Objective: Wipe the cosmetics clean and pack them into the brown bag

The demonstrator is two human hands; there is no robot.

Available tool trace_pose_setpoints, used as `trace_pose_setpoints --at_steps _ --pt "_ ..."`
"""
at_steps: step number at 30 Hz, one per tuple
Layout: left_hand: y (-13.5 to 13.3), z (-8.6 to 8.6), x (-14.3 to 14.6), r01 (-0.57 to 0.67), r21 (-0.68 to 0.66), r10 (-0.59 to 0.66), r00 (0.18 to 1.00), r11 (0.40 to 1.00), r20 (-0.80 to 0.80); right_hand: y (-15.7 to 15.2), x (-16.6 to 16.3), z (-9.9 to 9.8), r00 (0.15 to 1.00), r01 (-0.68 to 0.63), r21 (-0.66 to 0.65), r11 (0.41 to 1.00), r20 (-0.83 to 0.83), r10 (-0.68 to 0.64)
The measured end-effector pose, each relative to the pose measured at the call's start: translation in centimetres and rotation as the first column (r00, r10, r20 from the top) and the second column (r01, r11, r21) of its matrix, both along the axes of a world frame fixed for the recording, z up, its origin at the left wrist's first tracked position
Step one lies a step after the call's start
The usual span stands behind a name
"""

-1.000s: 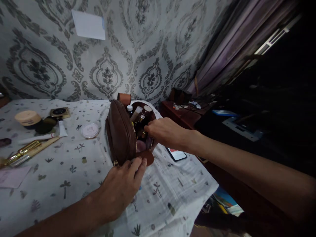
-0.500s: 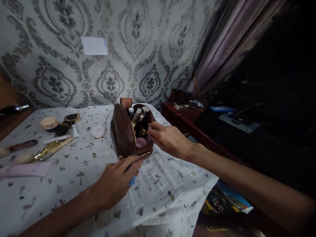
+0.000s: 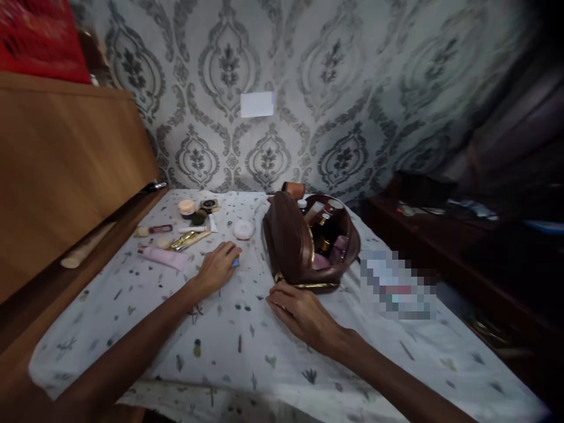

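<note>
1. The brown toiletry pouch stands unzipped near the middle of the tabletop, which is draped in a white leaf-print cloth. Its mouth faces 3 o'clock, with bottle caps and a pink item showing inside.
2. The right hand lies at 6 o'clock of the pouch, palm down on the cloth, fingers loose and holding nothing, fingertips just short of the zip's lower end. Half a second earlier it was at the pouch's mouth, at 3 o'clock, reaching among the bottles.
3. The left hand has left the pouch's near end and now rests at 9 o'clock of it, well apart. Its fingers are curled over a small blue object pressed to the cloth; what that object is cannot be told.
4. The view has swung left since the earlier frames: a wooden panel now fills the 9 o'clock edge, and the dark furniture at 3 o'clock has slid toward the border.
5. Lying as they did before, at 10 o'clock of the left hand: a pink tube, gold-coloured sticks, a cream jar and a square compact. A round white compact sits between that cluster and the pouch.
6. A white slip of paper hangs on the damask wallpaper at 12 o'clock.
</note>
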State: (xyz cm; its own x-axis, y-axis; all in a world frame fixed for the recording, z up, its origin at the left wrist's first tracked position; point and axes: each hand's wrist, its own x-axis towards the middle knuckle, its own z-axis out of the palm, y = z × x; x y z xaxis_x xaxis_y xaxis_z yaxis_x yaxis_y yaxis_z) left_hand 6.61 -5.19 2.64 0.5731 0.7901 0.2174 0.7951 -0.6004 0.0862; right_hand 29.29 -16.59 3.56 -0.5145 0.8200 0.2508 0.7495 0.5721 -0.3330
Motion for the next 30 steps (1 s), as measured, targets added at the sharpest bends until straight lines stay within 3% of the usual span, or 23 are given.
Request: trace_pose_setpoints --at_steps 6,13,18,23,26,30 --pt "2.6 -0.1 -3.3 -0.250 0.055 0.249 0.968 0.967 0.026 3.6 -5.5 -1.5 0.977 -0.014 -0.207 0.978 -0.212 -0.031" --pt "4.1 -0.4 -5.1 -0.542 0.043 0.543 0.840 0.839 -0.014 5.8 -9.4 -4.0 0.867 0.049 -0.345 0.937 -0.452 -0.211" --pt "4.1 -0.7 -5.5 -0.520 0.016 0.520 0.854 0.854 0.003 5.3 -9.0 -4.5 0.819 -0.012 -0.373 0.928 -0.536 -0.205" --pt "3.9 0.4 -6.3 -0.446 0.013 0.445 0.894 0.895 0.056 5.1 -8.8 -4.4 0.784 -0.043 -0.440 0.897 -0.571 -0.243" --pt "5.2 1.4 -8.0 -0.516 0.041 0.513 0.856 0.855 0.072 5.2 -8.8 -4.5 0.765 -0.058 -0.450 0.891 -0.594 -0.250" --pt "8.3 2.7 -11.5 -0.662 0.050 0.663 0.749 0.748 0.005 5.6 -8.7 -5.0 0.724 -0.096 -0.477 0.874 -0.636 -0.268"
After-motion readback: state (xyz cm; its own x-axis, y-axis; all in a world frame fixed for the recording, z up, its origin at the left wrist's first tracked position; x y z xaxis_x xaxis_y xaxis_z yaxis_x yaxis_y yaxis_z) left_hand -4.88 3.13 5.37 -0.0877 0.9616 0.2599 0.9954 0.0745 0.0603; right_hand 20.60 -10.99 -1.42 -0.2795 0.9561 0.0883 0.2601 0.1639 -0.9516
